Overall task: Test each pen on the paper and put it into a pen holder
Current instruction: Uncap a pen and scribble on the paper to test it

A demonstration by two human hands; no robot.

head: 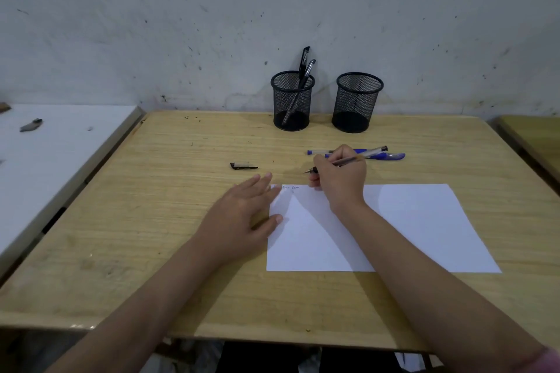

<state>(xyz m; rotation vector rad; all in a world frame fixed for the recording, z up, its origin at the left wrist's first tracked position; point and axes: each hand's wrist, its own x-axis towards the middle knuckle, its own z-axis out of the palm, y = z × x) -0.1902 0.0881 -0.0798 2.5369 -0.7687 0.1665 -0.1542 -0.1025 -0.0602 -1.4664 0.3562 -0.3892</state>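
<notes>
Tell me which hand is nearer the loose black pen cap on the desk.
Left. The left hand lies flat with fingertips just below-right of the cap; the right hand, gripping a pen, sits farther right.

A white table (60,142) (small grey scrap (31,125) on it) adjoins the speckled wall (181,24).

R hand (339,179) w/ pen (348,160), paper (409,227)

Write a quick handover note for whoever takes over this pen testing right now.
Right hand holds an uncapped pen, tip just above the paper's top edge. Left hand lies flat, open, on the paper's left edge.
Cap lies on the desk, left of the pen.
Done: two pens in the left holder; some writing on the paper.
Left: finish this pen, cap it, then two blue pens behind the hand. Right holder looks empty.
</notes>
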